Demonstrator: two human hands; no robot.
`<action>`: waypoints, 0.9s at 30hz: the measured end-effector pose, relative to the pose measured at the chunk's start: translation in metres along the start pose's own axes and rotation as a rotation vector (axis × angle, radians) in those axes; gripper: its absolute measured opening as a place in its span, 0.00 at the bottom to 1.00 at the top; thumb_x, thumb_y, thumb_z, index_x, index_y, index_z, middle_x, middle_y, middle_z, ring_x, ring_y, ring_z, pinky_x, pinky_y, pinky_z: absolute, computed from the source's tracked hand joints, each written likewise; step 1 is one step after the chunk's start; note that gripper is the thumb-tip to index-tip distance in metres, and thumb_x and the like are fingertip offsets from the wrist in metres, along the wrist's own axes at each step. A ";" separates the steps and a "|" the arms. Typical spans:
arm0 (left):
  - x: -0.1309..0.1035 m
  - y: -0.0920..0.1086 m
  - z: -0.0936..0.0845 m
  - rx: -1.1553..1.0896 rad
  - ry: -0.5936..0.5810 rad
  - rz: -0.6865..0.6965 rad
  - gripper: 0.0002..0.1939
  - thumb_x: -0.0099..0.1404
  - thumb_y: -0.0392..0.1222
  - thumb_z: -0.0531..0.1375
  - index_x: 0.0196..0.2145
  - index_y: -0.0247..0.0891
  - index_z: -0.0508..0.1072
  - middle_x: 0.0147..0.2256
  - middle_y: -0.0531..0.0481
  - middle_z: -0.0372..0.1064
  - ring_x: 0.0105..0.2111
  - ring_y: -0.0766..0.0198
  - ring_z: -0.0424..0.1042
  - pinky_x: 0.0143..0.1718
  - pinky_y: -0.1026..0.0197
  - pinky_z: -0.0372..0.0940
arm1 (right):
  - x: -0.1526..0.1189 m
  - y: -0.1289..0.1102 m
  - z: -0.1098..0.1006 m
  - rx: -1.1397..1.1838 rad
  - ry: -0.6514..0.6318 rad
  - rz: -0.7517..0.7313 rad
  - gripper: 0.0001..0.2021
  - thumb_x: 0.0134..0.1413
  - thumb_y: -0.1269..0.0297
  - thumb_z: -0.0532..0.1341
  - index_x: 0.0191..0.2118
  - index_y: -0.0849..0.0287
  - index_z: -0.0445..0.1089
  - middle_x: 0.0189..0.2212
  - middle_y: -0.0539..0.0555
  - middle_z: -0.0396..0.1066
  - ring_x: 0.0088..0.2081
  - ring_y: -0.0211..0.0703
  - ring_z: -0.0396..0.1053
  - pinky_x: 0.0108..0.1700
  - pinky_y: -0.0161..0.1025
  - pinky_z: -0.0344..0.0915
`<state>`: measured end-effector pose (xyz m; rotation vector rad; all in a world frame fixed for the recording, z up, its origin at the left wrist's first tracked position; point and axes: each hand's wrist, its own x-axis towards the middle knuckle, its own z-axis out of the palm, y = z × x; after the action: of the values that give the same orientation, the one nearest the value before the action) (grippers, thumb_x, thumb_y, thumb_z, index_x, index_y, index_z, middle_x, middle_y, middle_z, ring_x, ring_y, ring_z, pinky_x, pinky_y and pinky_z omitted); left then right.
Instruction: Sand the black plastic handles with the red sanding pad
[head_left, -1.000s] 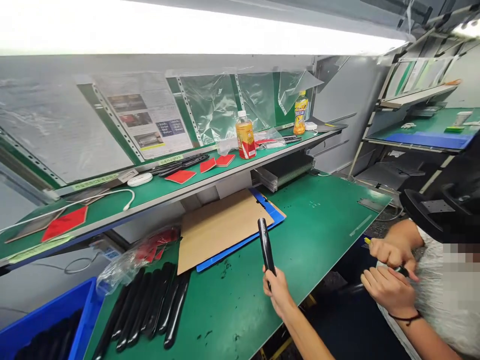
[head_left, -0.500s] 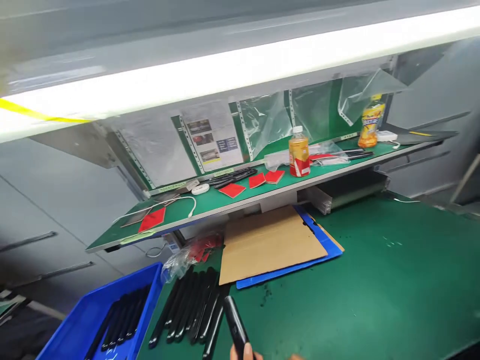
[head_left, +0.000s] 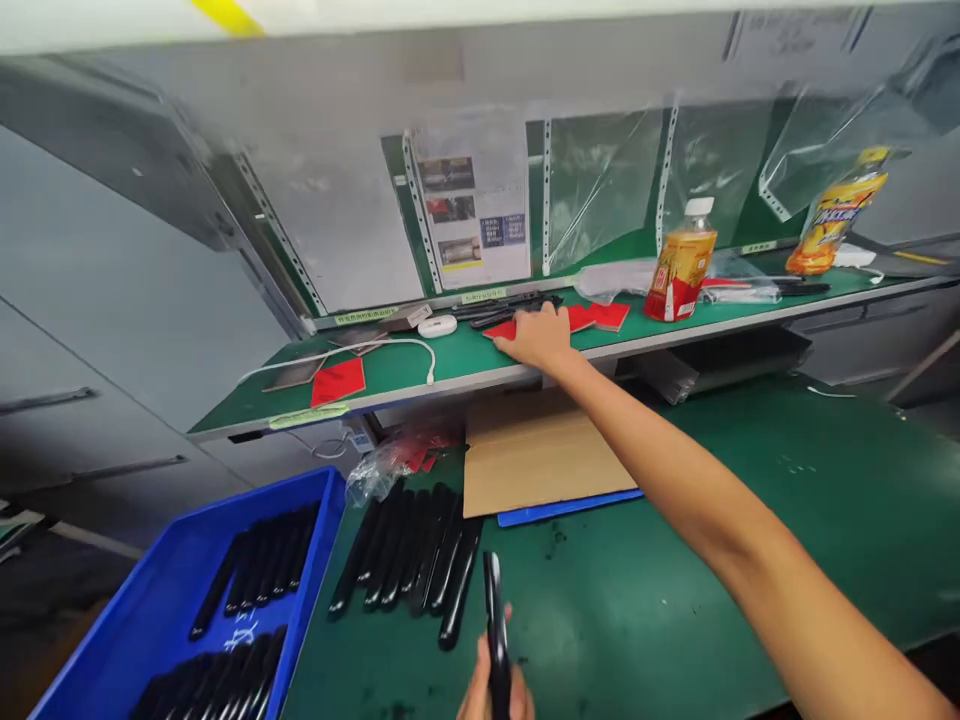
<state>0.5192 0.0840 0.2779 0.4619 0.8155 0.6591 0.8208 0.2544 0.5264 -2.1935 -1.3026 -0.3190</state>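
Note:
My left hand (head_left: pixel 495 680), at the bottom, is closed around a glossy black tube-like piece (head_left: pixel 495 620) that stands nearly upright. My right arm stretches up to the shelf, where my right hand (head_left: pixel 541 338) bends its fingers down over a red square (head_left: pixel 501 329) and a bundle of thin black strips (head_left: pixel 491 312). What its fingertips grip, if anything, is hidden. More red squares (head_left: pixel 609 317) lie just right of that hand. Several similar black pieces (head_left: pixel 409 550) lie side by side on the green table (head_left: pixel 630 630), left of my left hand.
A blue bin (head_left: pixel 187 525) with more black pieces stands at the left. Cardboard (head_left: pixel 540 465) lies under the shelf (head_left: pixel 255 405). On the shelf are two drink bottles (head_left: pixel 681 265), a white cable (head_left: pixel 337 350) and another red square (head_left: pixel 339 382). Clear plastic (head_left: pixel 375 472) lies below.
My right hand has come into view and reached up to the shelf. The black piece in my left hand has turned more upright and narrow-side on. The view has tilted down.

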 end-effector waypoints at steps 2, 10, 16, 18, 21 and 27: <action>-0.003 0.000 -0.006 -0.200 -0.140 -0.112 0.28 0.61 0.55 0.69 0.56 0.47 0.73 0.19 0.61 0.57 0.12 0.75 0.55 0.12 0.71 0.52 | -0.028 0.009 -0.007 -0.004 0.055 0.043 0.26 0.58 0.48 0.64 0.51 0.68 0.73 0.50 0.69 0.74 0.60 0.69 0.57 0.61 0.65 0.49; 0.000 -0.018 0.030 -0.466 -0.294 -0.289 0.23 0.75 0.40 0.56 0.64 0.32 0.62 0.25 0.58 0.57 0.19 0.74 0.60 0.18 0.71 0.57 | -0.377 0.112 -0.014 1.235 0.393 0.793 0.23 0.49 0.48 0.68 0.50 0.52 0.76 0.52 0.56 0.76 0.53 0.56 0.71 0.55 0.47 0.66; -0.017 -0.065 0.059 -0.356 -0.376 -0.429 0.25 0.74 0.41 0.56 0.65 0.31 0.60 0.23 0.60 0.53 0.18 0.74 0.56 0.18 0.71 0.54 | -0.517 0.157 -0.002 2.030 0.288 1.497 0.20 0.49 0.51 0.62 0.42 0.59 0.81 0.48 0.63 0.79 0.49 0.61 0.75 0.51 0.54 0.72; -0.028 -0.078 0.069 -0.340 -0.389 -0.477 0.27 0.74 0.42 0.56 0.66 0.29 0.58 0.23 0.61 0.52 0.17 0.74 0.56 0.18 0.71 0.53 | -0.529 0.159 -0.017 2.178 0.309 1.446 0.22 0.52 0.48 0.60 0.44 0.56 0.80 0.52 0.61 0.77 0.45 0.59 0.76 0.48 0.54 0.72; -0.048 -0.090 0.081 -0.308 -0.382 -0.510 0.27 0.75 0.46 0.54 0.67 0.33 0.58 0.23 0.61 0.51 0.17 0.75 0.53 0.16 0.72 0.49 | -0.537 0.158 -0.036 2.252 0.313 1.308 0.26 0.56 0.40 0.58 0.49 0.53 0.78 0.56 0.61 0.74 0.40 0.54 0.75 0.46 0.52 0.73; -0.074 -0.102 0.093 0.082 -0.156 -0.312 0.28 0.66 0.51 0.66 0.60 0.41 0.67 0.22 0.61 0.52 0.16 0.74 0.51 0.16 0.72 0.50 | -0.543 0.147 -0.040 1.996 0.247 1.073 0.22 0.57 0.42 0.62 0.45 0.53 0.78 0.43 0.60 0.77 0.38 0.51 0.73 0.45 0.46 0.73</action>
<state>0.5910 -0.0513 0.3099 0.4429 0.7477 0.2980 0.6800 -0.2186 0.2538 -0.6577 0.1674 0.7889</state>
